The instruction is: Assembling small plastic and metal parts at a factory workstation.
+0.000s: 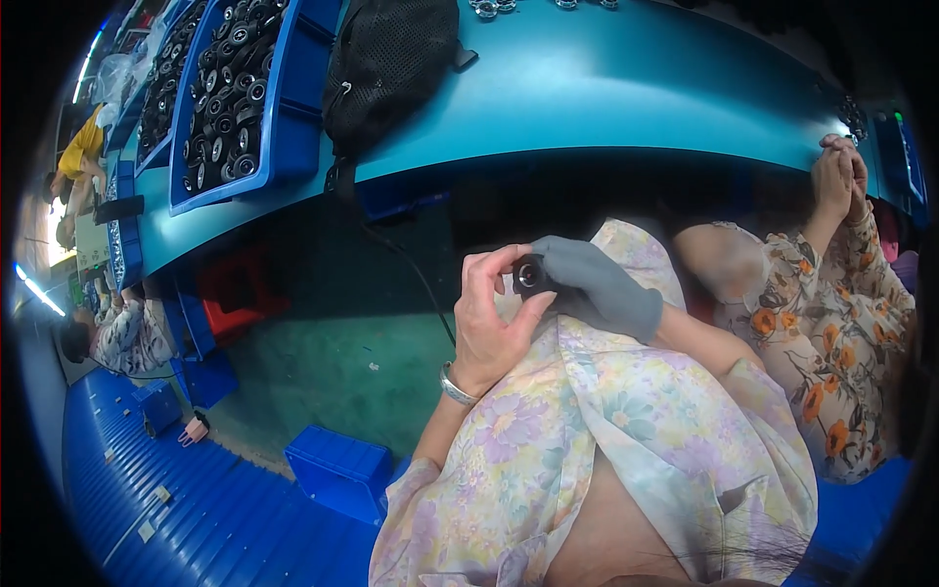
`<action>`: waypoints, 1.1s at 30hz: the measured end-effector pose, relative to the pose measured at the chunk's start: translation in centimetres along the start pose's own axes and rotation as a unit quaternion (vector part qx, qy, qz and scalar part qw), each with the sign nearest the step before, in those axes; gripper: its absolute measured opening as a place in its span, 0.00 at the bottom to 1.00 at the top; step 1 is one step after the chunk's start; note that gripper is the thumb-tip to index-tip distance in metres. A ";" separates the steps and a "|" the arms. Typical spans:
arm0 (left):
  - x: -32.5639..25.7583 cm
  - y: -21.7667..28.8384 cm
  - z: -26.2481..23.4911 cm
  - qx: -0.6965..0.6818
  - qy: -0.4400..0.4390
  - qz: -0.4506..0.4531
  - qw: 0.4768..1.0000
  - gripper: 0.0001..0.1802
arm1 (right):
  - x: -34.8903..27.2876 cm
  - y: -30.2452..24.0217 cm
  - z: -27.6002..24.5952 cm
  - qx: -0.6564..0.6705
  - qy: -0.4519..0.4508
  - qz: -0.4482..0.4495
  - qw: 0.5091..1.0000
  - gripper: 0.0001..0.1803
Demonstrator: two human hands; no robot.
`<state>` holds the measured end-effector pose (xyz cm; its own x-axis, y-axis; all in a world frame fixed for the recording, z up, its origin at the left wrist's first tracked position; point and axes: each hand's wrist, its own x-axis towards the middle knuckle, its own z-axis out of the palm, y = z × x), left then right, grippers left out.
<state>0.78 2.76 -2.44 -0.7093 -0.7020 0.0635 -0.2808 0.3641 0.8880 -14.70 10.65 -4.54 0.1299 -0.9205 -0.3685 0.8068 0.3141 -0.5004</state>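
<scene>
Above my lap I hold a small black round part [528, 275] with a shiny ring at its centre. My left hand [486, 318], bare and with a silver bracelet at the wrist, pinches it between thumb and fingers. From the other side my right hand [599, 284], in a grey glove, grips the same part; its fingertips are partly hidden behind it. Both hands are close together, away from the table edge.
A blue-green table [587, 88] curves across the far side. On it stand a blue bin [284, 127] of similar black round parts and a black mesh bag [386, 73]. Another person's hands [836, 176] are at the right. A blue crate [337, 470] lies on the floor.
</scene>
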 end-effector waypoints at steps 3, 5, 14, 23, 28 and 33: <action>0.0 0.4 0.3 0.013 0.027 0.047 0.998 0.35 | 0.2 0.6 -0.6 0.063 -0.040 0.000 0.997 0.19; -0.4 0.0 0.7 -0.024 0.037 0.035 0.998 0.37 | 0.2 1.1 -0.9 0.079 -0.050 0.003 0.996 0.19; -1.4 -0.6 1.0 -0.118 0.071 0.030 0.990 0.39 | 0.1 0.9 0.1 0.074 -0.066 0.039 0.994 0.18; -2.2 -1.0 0.6 -0.067 0.101 0.048 0.991 0.40 | -0.6 0.8 1.7 -0.086 0.014 -0.004 0.996 0.15; -2.6 -1.6 0.8 -0.077 0.090 0.044 0.992 0.41 | -0.2 1.5 1.5 -0.211 0.084 -0.011 0.974 0.11; -3.2 -2.7 1.3 -0.105 0.115 -0.007 0.988 0.43 | 0.2 1.7 1.9 -0.218 0.092 -0.021 0.971 0.10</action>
<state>2.96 4.90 -5.62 -0.5344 -0.8350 0.1314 -0.1315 0.2357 0.9629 -12.22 10.57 -3.97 -0.0364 -0.8901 -0.4543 0.4832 0.3822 -0.7877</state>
